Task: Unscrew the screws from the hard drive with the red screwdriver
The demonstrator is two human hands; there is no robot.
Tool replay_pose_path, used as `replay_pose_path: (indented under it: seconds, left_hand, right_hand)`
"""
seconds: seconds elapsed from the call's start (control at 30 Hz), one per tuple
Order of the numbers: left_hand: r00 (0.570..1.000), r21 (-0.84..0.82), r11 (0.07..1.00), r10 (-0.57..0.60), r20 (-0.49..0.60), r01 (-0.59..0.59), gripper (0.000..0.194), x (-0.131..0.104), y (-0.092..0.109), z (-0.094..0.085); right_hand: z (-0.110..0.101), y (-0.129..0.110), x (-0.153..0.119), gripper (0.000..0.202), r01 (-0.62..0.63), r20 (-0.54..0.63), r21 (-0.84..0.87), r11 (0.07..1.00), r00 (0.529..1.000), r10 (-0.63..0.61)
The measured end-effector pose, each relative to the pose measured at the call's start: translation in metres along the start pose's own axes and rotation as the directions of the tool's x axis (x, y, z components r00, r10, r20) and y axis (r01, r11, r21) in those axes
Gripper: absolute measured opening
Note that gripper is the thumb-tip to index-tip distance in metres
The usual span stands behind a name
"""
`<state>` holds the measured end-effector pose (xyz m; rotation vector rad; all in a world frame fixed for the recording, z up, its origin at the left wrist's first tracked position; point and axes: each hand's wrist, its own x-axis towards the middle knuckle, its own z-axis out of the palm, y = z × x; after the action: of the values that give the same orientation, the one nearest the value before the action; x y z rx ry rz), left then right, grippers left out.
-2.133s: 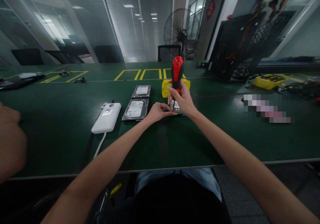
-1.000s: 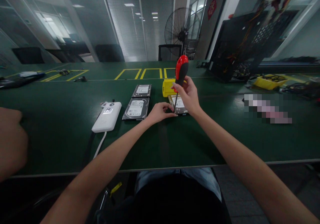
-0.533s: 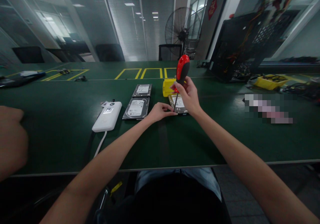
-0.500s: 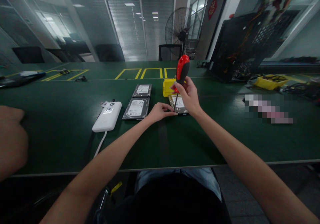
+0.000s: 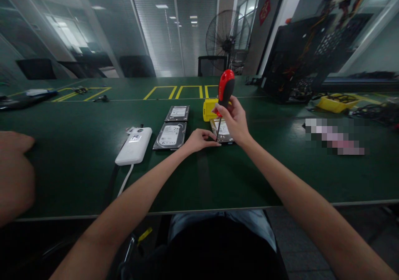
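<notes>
My right hand (image 5: 235,120) grips a red and black screwdriver (image 5: 226,86), held nearly upright with its shaft pointing down. The tip meets the near left corner of a hard drive (image 5: 224,129) lying on the table. At that same corner, my left hand (image 5: 201,140) has its thumb and fingers closed around the drive's edge, beside the screwdriver tip. Any screw under the tip is too small to make out. Just behind the drive sits a yellow case (image 5: 209,109), partly covered by my right hand. Two more hard drives, one near (image 5: 170,135) and one far (image 5: 177,113), lie to the left.
A white power bank (image 5: 134,147) with a cable lies left on the green table (image 5: 193,184). Another person's arm (image 5: 15,176) rests at the far left. An open computer case (image 5: 289,63) and a yellow tray (image 5: 338,102) with cables stand right. A blurred-out patch covers something nearer.
The screwdriver handle has tilted slightly to the left in my right hand. My left hand stays at the drive's corner. The other person's hand at far left has shifted slightly right.
</notes>
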<state>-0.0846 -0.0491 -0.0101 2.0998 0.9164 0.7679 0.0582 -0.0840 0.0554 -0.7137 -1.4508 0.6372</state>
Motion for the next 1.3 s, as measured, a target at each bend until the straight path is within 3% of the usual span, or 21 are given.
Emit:
replay_pose_path:
  seconds: [0.6, 0.9, 1.3]
  left_hand:
    - [1.0, 0.038, 0.999, -0.02, 0.016, 0.019, 0.037, -0.002, 0.001, -0.002]
    - [1.0, -0.036, 0.999, -0.01, -0.014, 0.009, 0.029, -0.002, 0.006, -0.001]
    - [1.0, -0.081, 0.996, -0.026, 0.01, 0.026, 0.026, -0.002, 0.007, -0.001]
  right_hand:
    - [0.0, -0.003, 0.0, 0.029, -0.051, 0.005, -0.023, 0.998, 0.999, 0.051]
    - [0.001, 0.002, 0.001, 0.039, -0.031, -0.025, 0.009, 0.999, 0.999, 0.031]
    - [0.002, -0.001, -0.001, 0.036, -0.015, -0.001, -0.033, 0.999, 1.0, 0.015]
